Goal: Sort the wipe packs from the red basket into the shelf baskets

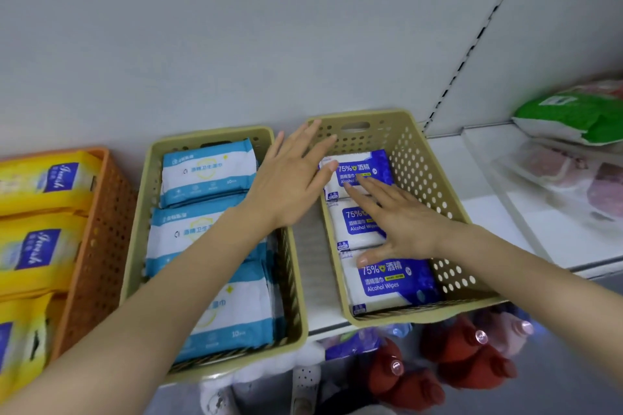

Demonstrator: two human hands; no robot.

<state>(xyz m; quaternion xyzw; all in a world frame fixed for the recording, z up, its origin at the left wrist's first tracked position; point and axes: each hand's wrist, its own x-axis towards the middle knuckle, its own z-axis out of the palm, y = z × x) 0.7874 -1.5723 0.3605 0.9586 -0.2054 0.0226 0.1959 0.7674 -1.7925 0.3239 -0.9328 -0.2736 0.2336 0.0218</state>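
Observation:
Three baskets stand side by side on the shelf. The right beige basket (419, 158) holds three dark blue alcohol wipe packs (392, 283) in a row. My right hand (394, 219) lies flat with straight fingers on the middle and rear packs there. My left hand (290, 178) hovers open over the gap between the two beige baskets, fingertips at the rear blue pack (365, 165). The middle beige basket (141, 229) holds light blue and white wipe packs (209, 172). The orange basket (97, 246) at the left holds yellow packs (40, 182). The red basket is out of view.
The white shelf (485, 212) runs on to the right, with a green and white bag (573, 118) and clear-wrapped pink items (573, 178). A slotted upright (472, 50) rises behind. Below the shelf edge stand red bottles (465, 360) with clear caps.

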